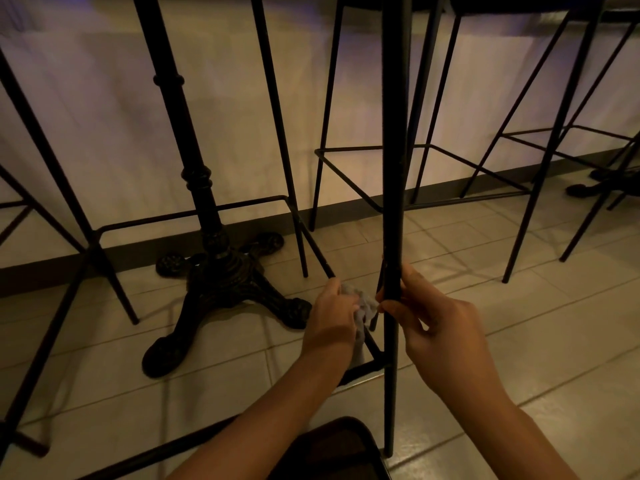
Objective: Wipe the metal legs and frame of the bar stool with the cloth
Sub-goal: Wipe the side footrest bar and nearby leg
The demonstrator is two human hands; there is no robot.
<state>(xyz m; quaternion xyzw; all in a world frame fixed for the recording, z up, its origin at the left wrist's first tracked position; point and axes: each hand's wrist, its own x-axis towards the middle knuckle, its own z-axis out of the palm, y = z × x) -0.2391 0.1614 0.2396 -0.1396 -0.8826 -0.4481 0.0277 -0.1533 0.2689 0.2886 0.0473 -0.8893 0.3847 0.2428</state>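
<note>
Loosely, cloth (363,306) in left hand (334,315)

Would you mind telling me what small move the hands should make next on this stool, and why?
Probably bring the cloth across onto the stool leg and rub it there. The left hand holds the bunched cloth just beside the leg, near the footrest bar, apparently not on the metal, while the right hand already grips the leg and steadies it.

A bar or café: tall stools (426,168), cast-iron table pedestal (221,265).
</note>
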